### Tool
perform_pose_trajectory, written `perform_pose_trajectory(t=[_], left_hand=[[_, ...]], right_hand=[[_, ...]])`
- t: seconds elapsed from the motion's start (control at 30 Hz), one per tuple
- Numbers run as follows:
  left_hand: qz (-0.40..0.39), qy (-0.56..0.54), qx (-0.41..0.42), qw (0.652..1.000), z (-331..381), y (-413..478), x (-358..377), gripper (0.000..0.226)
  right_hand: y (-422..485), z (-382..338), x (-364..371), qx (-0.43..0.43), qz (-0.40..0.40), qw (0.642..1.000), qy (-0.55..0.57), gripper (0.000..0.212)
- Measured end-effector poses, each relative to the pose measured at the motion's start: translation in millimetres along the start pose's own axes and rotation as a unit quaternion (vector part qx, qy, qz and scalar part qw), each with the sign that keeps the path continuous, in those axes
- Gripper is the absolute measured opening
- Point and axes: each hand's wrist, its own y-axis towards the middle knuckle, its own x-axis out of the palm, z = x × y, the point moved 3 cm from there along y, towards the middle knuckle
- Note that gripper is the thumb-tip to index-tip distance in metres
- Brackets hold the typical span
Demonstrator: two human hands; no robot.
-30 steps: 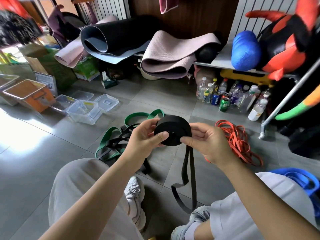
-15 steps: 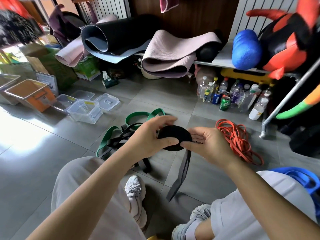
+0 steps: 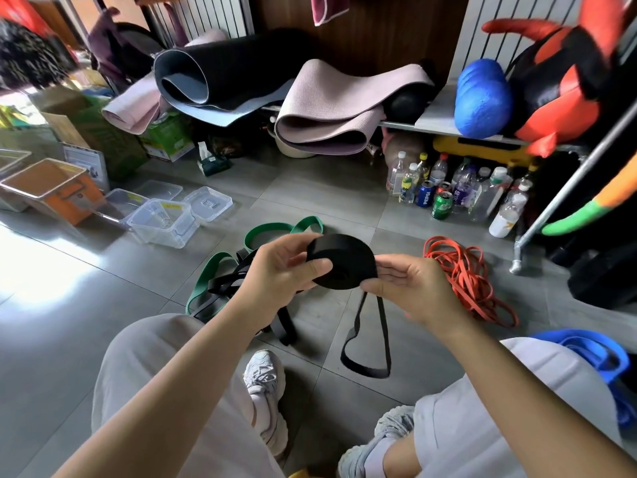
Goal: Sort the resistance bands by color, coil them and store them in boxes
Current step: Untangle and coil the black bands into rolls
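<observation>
Pinching black coil (image 3: 344,258) with left hand (image 3: 275,272) at 9 o'clock, right hand (image 3: 410,288) at 3; possibly unrolling if loosening grip.

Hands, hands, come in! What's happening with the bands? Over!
Left hand, right hand: both gripping black coil. Tail end hanging loose, not yet wound. Green bands on floor behind.

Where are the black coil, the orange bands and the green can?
black coil (image 3: 341,258): head view, outer wrap of the roll.
orange bands (image 3: 467,277): head view, middle of the pile.
green can (image 3: 441,205): head view, its side.
</observation>
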Motion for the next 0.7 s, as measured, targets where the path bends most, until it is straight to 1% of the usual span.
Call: perform_pose_trajectory(t=[0.13, 0.2, 0.23, 0.27, 0.3, 0.33, 0.37, 0.4, 0.43, 0.5, 0.6, 0.7], left_hand=[[-0.028, -0.15, -0.053, 0.987, -6.4, -1.7, 6.0, 0.033], [-0.035, -0.156, -0.071, 0.985, -6.4, -2.5, 9.9, 0.03], [-0.032, -0.103, -0.058, 0.992, -4.5, -1.9, 9.1, 0.029], [-0.027, -0.01, -0.023, 0.999, -2.0, -0.5, 6.3, 0.031], [-0.024, 0.1, 0.022, 0.994, 0.2, 1.6, 3.3, 0.037], [-0.027, 0.193, 0.059, 0.979, 2.9, 3.0, 1.7, 0.043], [-0.034, 0.259, 0.079, 0.962, 4.9, 4.0, 1.1, 0.045], [-0.039, 0.295, 0.084, 0.951, 7.0, 4.3, 1.4, 0.042], [-0.038, 0.311, 0.081, 0.946, 8.5, 4.3, 1.4, 0.037], [-0.03, 0.304, 0.071, 0.949, 10.6, 3.5, 1.1, 0.027], [-0.016, 0.299, 0.063, 0.952, 10.0, 2.0, -0.7, 0.026], [-0.023, 0.299, 0.055, 0.952, 7.4, 0.5, -0.5, 0.027]], right_hand=[[-1.4, 2.0, 1.9, -0.002, 0.01, 0.999, 0.049, 0.04], [-2.0, 3.4, 1.5, -0.003, 0.02, 0.998, 0.053, 0.04], [-2.2, 3.9, 1.1, -0.002, 0.021, 0.999, 0.042, 0.039], [-2.4, 4.6, 0.6, 0.002, 0.019, 0.999, 0.027, 0.037], [-2.6, 5.4, -0.1, 0.008, 0.014, 1.0, 0.006, 0.038], [-2.4, 6.2, -0.6, 0.012, 0.008, 1.0, -0.022, 0.039], [-2.3, 6.2, -0.5, 0.014, 0.001, 0.999, -0.05, 0.04], [-2.4, 6.3, 0.2, 0.015, -0.005, 0.997, -0.069, 0.04], [-2.6, 5.9, 1.1, 0.016, -0.009, 0.997, -0.077, 0.039], [-2.6, 3.5, 2.3, 0.019, -0.008, 0.997, -0.08, 0.037], [-1.6, 0.8, 2.9, 0.019, -0.009, 0.996, -0.085, 0.033], [-0.6, -1.3, 3.0, 0.022, -0.02, 0.993, -0.116, 0.028]])
